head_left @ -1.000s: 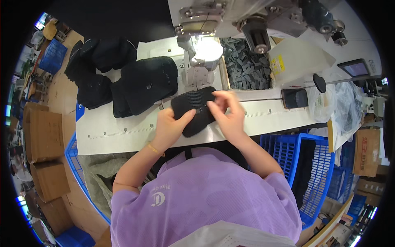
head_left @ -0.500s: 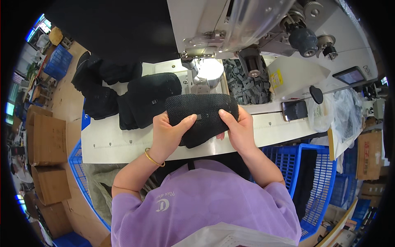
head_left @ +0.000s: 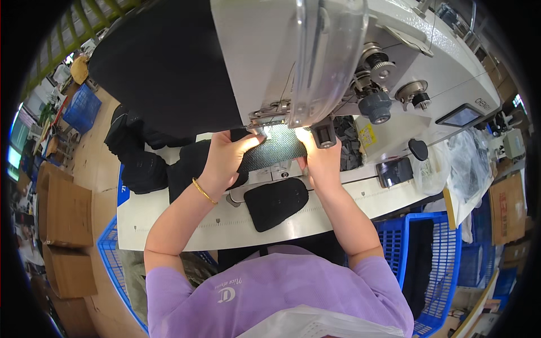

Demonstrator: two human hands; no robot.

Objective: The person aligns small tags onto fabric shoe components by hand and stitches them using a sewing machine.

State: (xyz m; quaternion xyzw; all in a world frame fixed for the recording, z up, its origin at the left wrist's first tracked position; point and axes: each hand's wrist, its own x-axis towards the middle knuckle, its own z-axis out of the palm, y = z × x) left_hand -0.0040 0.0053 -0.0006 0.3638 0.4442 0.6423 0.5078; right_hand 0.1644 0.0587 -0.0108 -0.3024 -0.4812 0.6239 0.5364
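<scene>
A black mesh fabric piece (head_left: pixel 275 151) lies under the needle area of a white sewing machine (head_left: pixel 256 62), brightly lit by its lamp. My left hand (head_left: pixel 224 158) pinches its left side, thumb on top. On its right side is my right hand (head_left: pixel 322 160), thumb pressed on the cloth and fingers partly hidden beneath. Closer to me, a second black piece with one rounded end (head_left: pixel 276 204) rests flat on the white table (head_left: pixel 236 228), touched by neither hand. The machine head hides the far edge of the held piece.
Black fabric stacks (head_left: pixel 145 169) stand at the left of the table. Behind my right hand, small dark grey tabs (head_left: pixel 350 147) fill a recess. A phone (head_left: pixel 394 172) and clear plastic bags (head_left: pixel 470 160) lie at the right. Blue baskets (head_left: pixel 442 248) flank the table below.
Both hands have moved forward, carrying the mesh piece from above the table's near part to under the machine head. A separate black piece now shows on the table in front.
</scene>
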